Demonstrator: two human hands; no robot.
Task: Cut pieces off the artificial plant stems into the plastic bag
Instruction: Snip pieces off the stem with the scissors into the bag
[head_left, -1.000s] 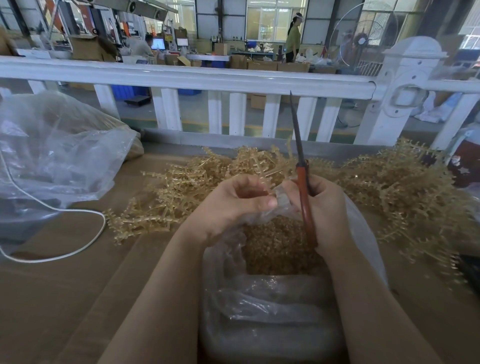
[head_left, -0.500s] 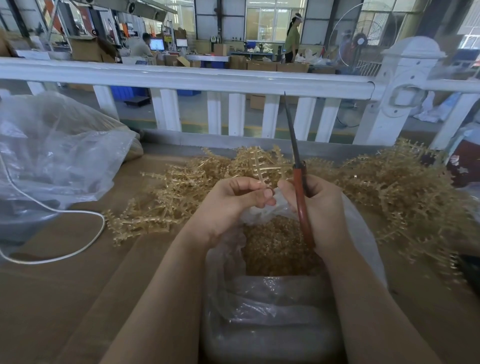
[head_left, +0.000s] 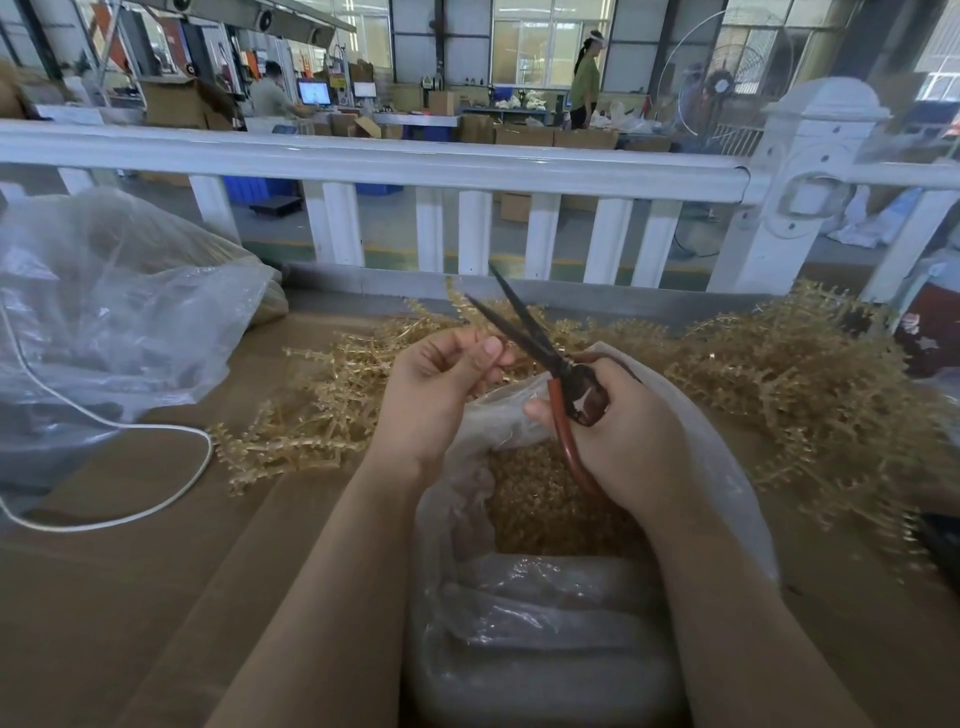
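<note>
My left hand (head_left: 441, 384) pinches a thin golden plant stem (head_left: 457, 304) that rises behind the blades. My right hand (head_left: 618, 431) grips the red-handled scissors (head_left: 540, 348), whose dark blades are spread apart and point up to the left, just right of my left thumb. Both hands hover over the mouth of a clear plastic bag (head_left: 727, 467) holding a heap of small golden cut pieces (head_left: 540, 504). Piles of golden artificial stems lie behind on the left (head_left: 311, 410) and on the right (head_left: 810, 395).
A large crumpled clear bag (head_left: 114, 312) sits at the left with a white cord (head_left: 119, 514) looping over the brown tabletop (head_left: 156, 597). A white railing (head_left: 415, 166) runs along the far edge. A dark red container (head_left: 930, 332) stands at the right.
The scissors have tilted from nearly upright to leaning left, and their blades have opened. My left hand has lifted slightly with the stem.
</note>
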